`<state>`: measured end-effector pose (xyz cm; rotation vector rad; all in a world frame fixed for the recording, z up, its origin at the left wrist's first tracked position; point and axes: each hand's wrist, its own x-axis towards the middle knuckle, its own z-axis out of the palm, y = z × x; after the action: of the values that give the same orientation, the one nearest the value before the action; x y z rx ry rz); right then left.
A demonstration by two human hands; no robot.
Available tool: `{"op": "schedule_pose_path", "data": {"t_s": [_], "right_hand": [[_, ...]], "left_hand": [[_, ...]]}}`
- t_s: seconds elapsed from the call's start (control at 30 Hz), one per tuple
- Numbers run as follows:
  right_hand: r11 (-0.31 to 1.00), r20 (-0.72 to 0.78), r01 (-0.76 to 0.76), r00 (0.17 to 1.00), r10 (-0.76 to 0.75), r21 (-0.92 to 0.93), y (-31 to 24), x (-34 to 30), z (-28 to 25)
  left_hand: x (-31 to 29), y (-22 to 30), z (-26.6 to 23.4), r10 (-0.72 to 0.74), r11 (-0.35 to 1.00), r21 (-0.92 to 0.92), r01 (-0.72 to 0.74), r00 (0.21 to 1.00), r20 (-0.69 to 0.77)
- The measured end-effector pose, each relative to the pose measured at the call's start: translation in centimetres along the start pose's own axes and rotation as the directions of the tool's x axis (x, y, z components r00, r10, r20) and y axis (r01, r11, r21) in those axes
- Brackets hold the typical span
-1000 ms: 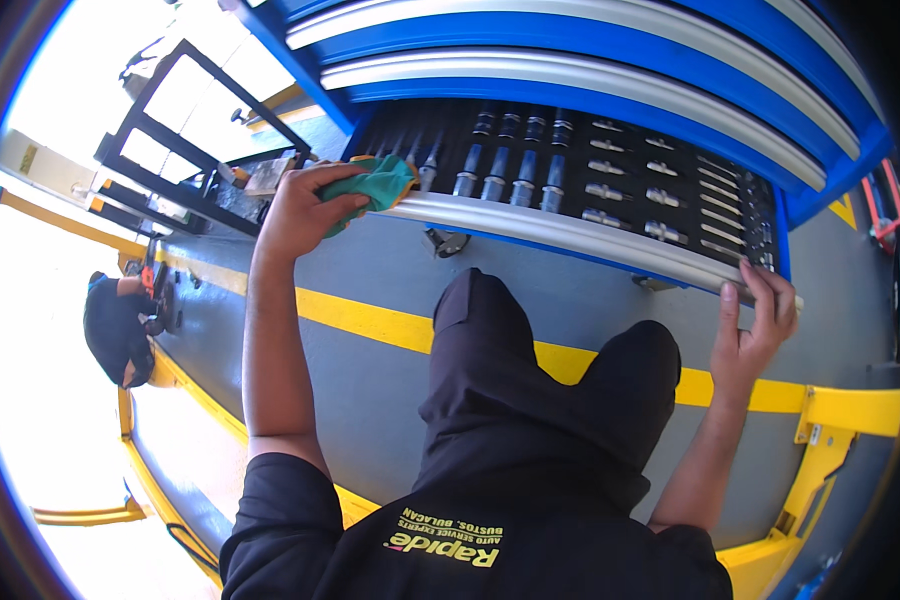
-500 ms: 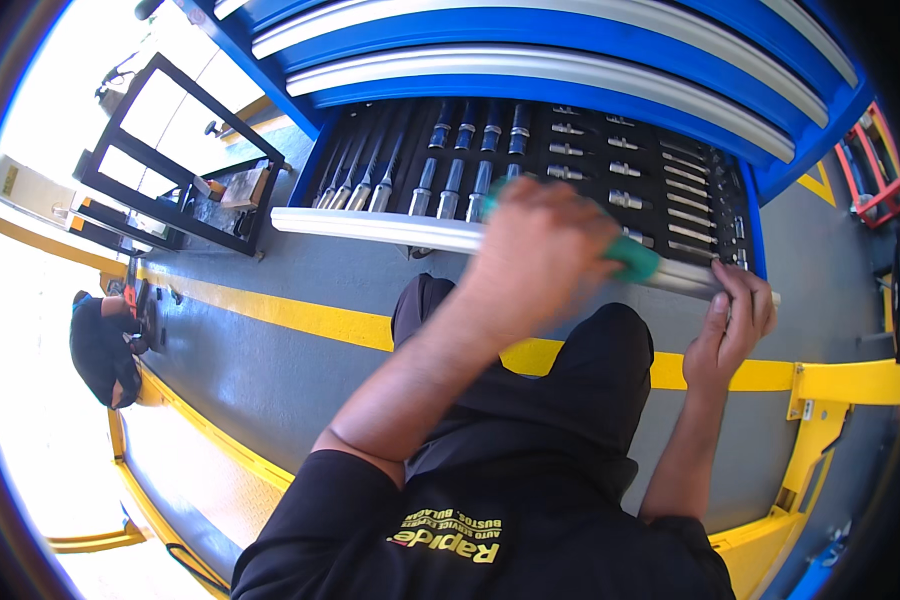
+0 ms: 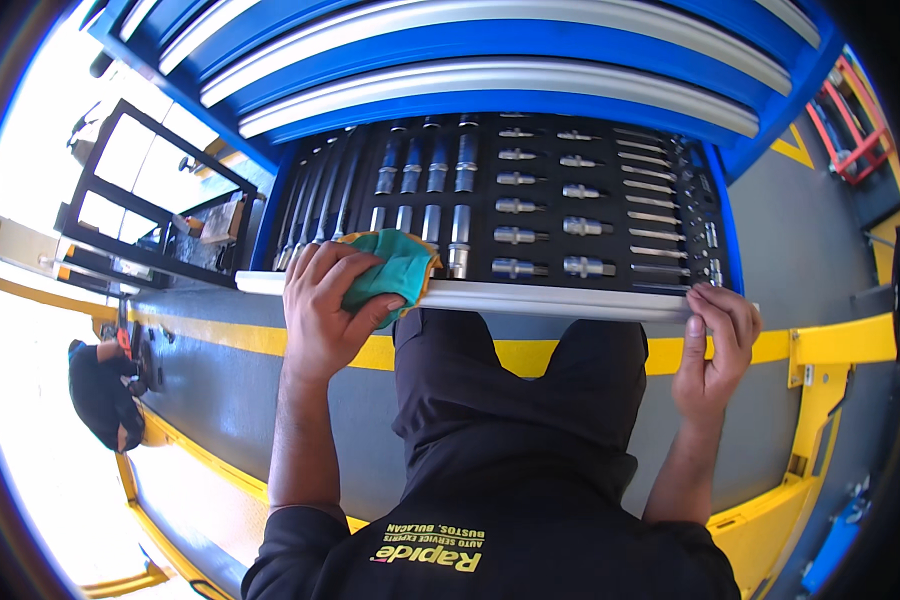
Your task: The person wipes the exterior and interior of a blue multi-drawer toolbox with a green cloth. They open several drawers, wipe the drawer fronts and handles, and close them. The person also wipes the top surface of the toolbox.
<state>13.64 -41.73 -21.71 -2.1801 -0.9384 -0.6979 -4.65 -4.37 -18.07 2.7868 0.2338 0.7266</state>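
Note:
A green cloth with an orange hem (image 3: 390,275) is bunched in my left hand (image 3: 325,305), whose fingers press it over the silver front rim (image 3: 530,300) of an open drawer, left of its middle. My right hand (image 3: 718,345) grips the right end of that rim, fingers curled over the top and thumb in front. Inside the drawer, a black tray (image 3: 480,215) holds long sockets (image 3: 458,240), short bit sockets (image 3: 518,236), a column of slim silver bits (image 3: 655,202) and long shafted tools (image 3: 320,200) in rows. The cloth covers part of the left rows.
Above the open drawer stand further closed drawers of the blue cabinet (image 3: 490,100). A black metal cart (image 3: 155,210) is at the left. A person (image 3: 105,395) crouches far left. Yellow frames (image 3: 840,365) flank the grey floor, and a red rack (image 3: 855,115) stands far right.
My left hand has slid the cloth leftward along the drawer rim, from right of the middle to the left part. My right hand stays at the rim's right end. The view has shifted slightly.

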Motion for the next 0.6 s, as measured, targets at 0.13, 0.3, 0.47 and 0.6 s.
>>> {"op": "schedule_pose_path", "data": {"t_s": [0.13, 0.3, 0.47, 0.6], "right_hand": [[0.999, 0.001, -0.031, 1.000, 0.031, 0.011, -0.4, 0.7, -0.1], [0.967, -0.037, -0.096, 0.994, 0.107, 0.236, 0.1, 0.2, -1.1], [0.965, -0.231, -0.105, 0.959, 0.162, 0.240, 0.3, 3.1, -3.8], [0.967, -0.056, -0.069, 0.995, 0.086, 0.246, -2.2, 6.5, -2.6]], "left_hand": [[2.5, 6.2, 2.9, 0.129, 0.991, 0.011, -0.130, 0.991, 0.041], [7.0, 19.0, 11.0, 0.344, 0.918, -0.219, -0.330, 0.938, 0.031], [8.7, 27.8, 14.7, 0.412, 0.899, 0.094, -0.427, 0.899, 0.148], [6.5, 22.5, 13.1, 0.384, 0.923, -0.002, -0.385, 0.922, -0.056]]}}
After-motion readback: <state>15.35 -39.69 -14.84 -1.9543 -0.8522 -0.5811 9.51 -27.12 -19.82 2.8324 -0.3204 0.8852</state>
